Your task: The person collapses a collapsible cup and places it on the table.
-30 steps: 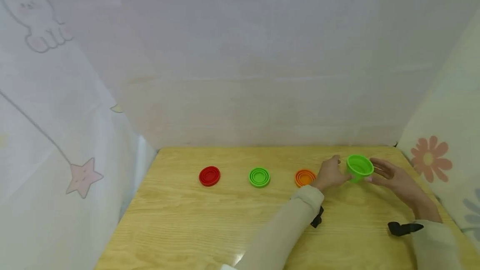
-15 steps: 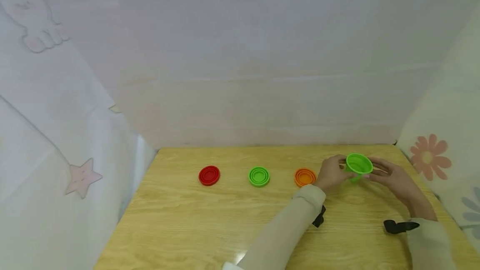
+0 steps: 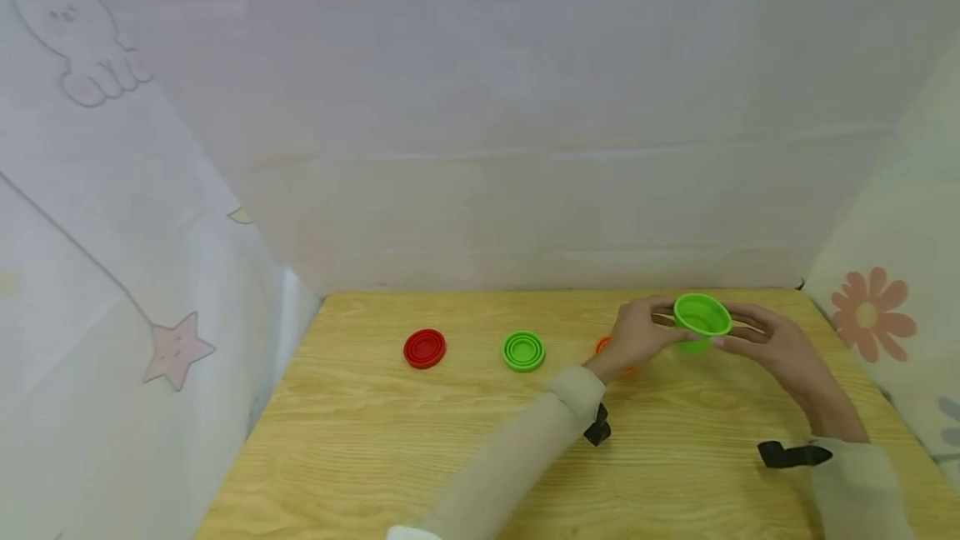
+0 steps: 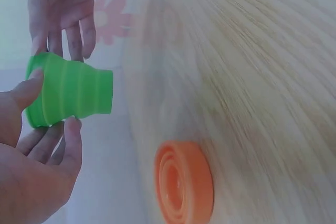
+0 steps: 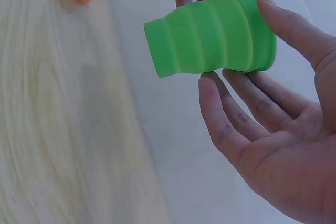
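A green collapsible cup (image 3: 702,317), stretched out to its full stepped height, is held up off the table between both hands. My left hand (image 3: 641,330) grips its left side near the rim, thumb and fingers bent round it. From the other side my right hand (image 3: 776,352) pinches the same cup (image 5: 210,32) with thumb and fingertips. In the left wrist view the cup (image 4: 71,90) shows several ridged bands, and its narrow base points toward the table. Partly hidden under the left wrist lies a flattened orange collapsible cup (image 4: 184,182).
On the wooden table (image 3: 360,440) lie a flattened red cup (image 3: 424,348) at the left and a flattened green cup (image 3: 523,351) in the middle. White printed cloth (image 3: 480,148) stands behind the table and at both sides.
The green cup, held in both hands, has risen slightly and shifted left. The left forearm has moved left and now covers much of the orange cup. The right hand has closed in on the cup.
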### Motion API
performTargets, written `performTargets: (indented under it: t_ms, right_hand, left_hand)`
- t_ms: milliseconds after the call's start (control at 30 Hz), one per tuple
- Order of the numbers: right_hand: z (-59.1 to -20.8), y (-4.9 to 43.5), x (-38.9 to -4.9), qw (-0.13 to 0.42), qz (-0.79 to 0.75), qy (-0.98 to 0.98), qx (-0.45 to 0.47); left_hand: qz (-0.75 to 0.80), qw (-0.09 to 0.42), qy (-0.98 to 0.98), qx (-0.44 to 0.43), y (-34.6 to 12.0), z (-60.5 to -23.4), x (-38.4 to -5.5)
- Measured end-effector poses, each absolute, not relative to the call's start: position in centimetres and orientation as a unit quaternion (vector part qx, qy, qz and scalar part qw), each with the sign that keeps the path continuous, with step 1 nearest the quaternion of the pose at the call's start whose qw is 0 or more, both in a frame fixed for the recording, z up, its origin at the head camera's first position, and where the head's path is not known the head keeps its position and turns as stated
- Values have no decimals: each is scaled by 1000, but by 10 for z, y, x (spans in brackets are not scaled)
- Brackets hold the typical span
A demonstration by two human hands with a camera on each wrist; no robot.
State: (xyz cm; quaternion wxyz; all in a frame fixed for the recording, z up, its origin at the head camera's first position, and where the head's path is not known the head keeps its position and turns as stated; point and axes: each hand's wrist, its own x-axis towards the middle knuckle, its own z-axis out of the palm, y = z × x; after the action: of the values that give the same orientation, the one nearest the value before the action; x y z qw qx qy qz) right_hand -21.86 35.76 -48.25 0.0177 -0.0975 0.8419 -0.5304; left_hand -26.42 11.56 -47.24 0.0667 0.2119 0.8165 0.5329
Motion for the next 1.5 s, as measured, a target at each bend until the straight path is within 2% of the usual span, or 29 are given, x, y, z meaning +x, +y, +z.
performTargets:
  t_ms: [333,533,867,1100,1333,1500]
  right_hand:
    - [-463,294,-216,1,-496,861,-118]
    - [-472,246,-212,3,-511,851,-120]
    - [-490,187,-205,22,-574,805,-145]
    - [-491,172,-202,30,-559,812,-165]
    - [-487,172,-200,51,-555,811,-175]
    - [-482,170,-205,52,-551,810,-192]
  left_hand:
    - [565,65,792,221,49,-475,-256]
    - [567,55,792,217,2,-481,-248]
    - [588,68,778,211,-65,-483,-234]
    - [591,73,779,196,-89,-490,-226]
    - [623,105,755,175,-94,-498,-219]
    - [648,109,738,151,-99,-497,-218]
